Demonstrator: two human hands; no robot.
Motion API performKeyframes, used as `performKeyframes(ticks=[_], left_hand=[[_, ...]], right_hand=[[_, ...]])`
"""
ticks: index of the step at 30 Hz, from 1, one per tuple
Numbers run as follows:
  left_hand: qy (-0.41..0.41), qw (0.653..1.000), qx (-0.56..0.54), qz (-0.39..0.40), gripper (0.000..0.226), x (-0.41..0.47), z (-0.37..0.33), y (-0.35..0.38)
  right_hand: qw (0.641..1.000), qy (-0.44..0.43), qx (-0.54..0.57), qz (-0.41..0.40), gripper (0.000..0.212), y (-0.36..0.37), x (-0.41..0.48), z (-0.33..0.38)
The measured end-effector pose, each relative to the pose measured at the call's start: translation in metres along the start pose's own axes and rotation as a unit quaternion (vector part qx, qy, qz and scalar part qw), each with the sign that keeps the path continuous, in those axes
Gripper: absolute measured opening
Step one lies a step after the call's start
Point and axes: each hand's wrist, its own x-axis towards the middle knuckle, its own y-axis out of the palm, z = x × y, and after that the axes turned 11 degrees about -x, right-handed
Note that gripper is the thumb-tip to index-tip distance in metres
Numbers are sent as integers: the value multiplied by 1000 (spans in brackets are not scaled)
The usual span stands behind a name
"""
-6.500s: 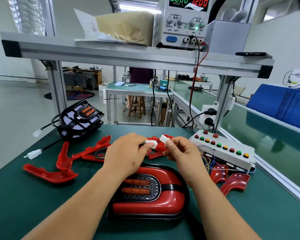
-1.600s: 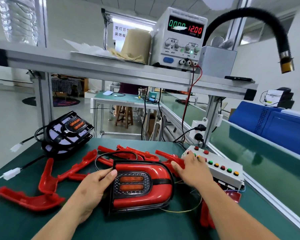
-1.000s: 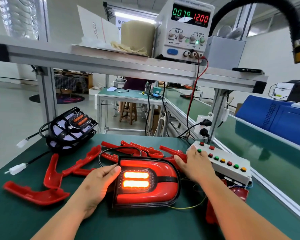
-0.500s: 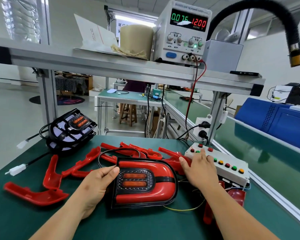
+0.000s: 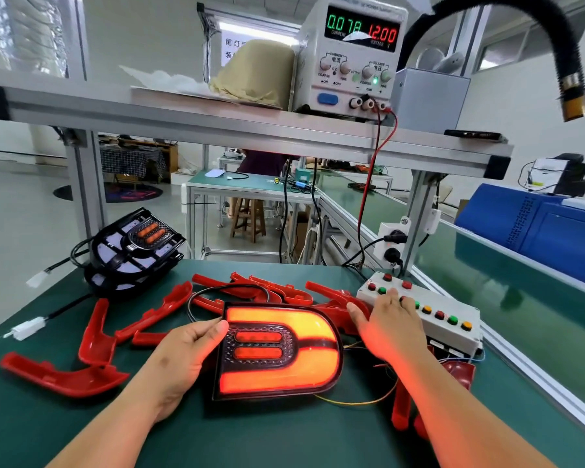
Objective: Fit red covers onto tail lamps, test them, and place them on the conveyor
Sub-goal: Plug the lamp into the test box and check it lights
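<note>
In the head view, the lamp [image 5: 277, 349] lay lit on the mat [image 5: 48, 430] before you. Your left hand [image 5: 179, 352] steadied its left edge, fingers relaxed, gripping nothing. Your right hand [image 5: 389, 325] pressed straight fingers on the button box [image 5: 453, 309]. The lamp looked rigid, light and glossy, so it was probably best lifted by its side edges, minding the wires [image 5: 352, 401].

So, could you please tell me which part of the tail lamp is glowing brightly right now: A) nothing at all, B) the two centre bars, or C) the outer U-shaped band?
C: on the tail lamp the outer U-shaped band glows bright orange-red, while the centre bars look dimmer.
</note>
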Motion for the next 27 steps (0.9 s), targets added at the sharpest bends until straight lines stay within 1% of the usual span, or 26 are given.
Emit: performKeyframes(ticks=[9,12,14,17,19,22,27], left_hand=[[-1,1000,0,2,34,-2,-1,2],[3,1000,9,-5,38,-2,-2,3],[5,1000,13,-7,41,-2,-2,3],[4,1000,13,-12,41,-2,-2,2],[5,1000,10,-9,39,-2,-1,1],[5,1000,6,-6,37,-2,-2,2],[-7,1000,10,-19,39,-2,-3,1]], right_hand=[[1000,5,-2,-10,89,1,0,1],[999,7,-9,-51,84,-1,1,1],[997,-7,5,-78,79,-1,4,2],[997,-33,14,-63,76,1,10,5],[998,-31,9,-50,72,2,13,6],[998,-29,-8,-51,67,1,13,8],[996,-37,-56,-53,70,-1,13,14]])
